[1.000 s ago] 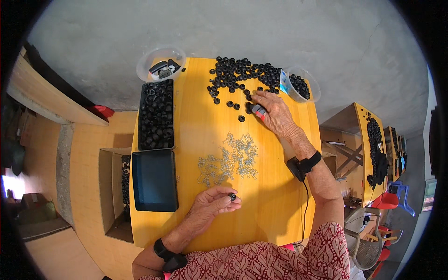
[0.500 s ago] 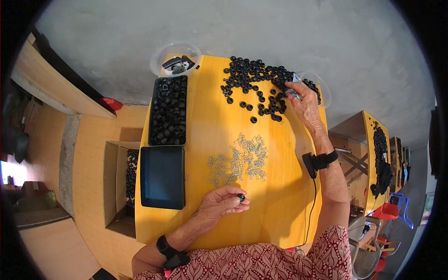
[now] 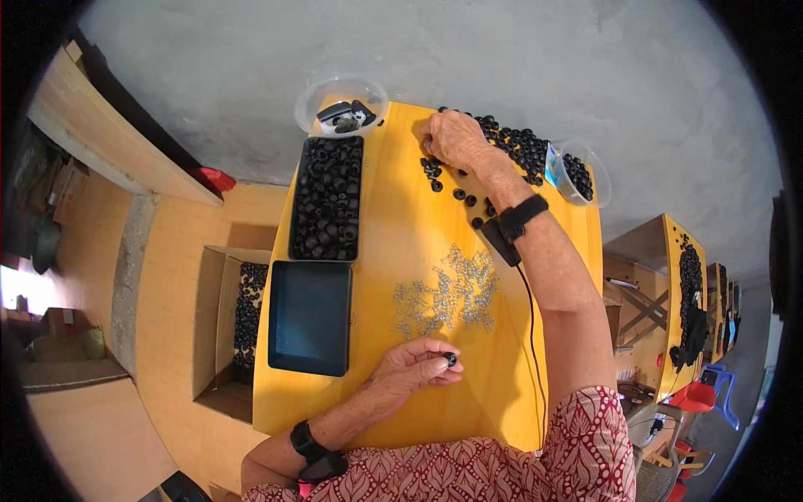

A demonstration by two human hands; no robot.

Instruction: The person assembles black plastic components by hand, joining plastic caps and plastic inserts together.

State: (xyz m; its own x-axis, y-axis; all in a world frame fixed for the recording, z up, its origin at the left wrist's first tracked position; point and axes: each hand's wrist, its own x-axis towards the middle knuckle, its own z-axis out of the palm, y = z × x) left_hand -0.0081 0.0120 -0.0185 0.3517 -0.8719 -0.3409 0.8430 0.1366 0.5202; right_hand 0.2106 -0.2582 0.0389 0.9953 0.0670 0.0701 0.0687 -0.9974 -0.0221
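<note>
My left hand (image 3: 414,368) is above the near part of the yellow table, thumb and fingers closed on a small black round cap (image 3: 450,359). Just beyond it lies a scatter of small shiny metal pieces (image 3: 452,289), too small to name. My right hand (image 3: 458,140) reaches to the back of the table, among many loose black caps (image 3: 523,151). Its fingers curl downward; whatever they pinch is hidden. A few caps lie apart under and beside the right forearm.
At left stand a black tray full of black caps (image 3: 328,201) and an empty dark tray (image 3: 309,318). Clear plastic bowls (image 3: 341,105) sit at both back corners. A cable (image 3: 535,360) hangs from my right wristband. A cardboard box (image 3: 219,326) stands left of the table.
My right hand has moved left across the loose black caps, away from the right-hand bowl. The left hand keeps hold of its cap. The whole view has shifted slightly.
</note>
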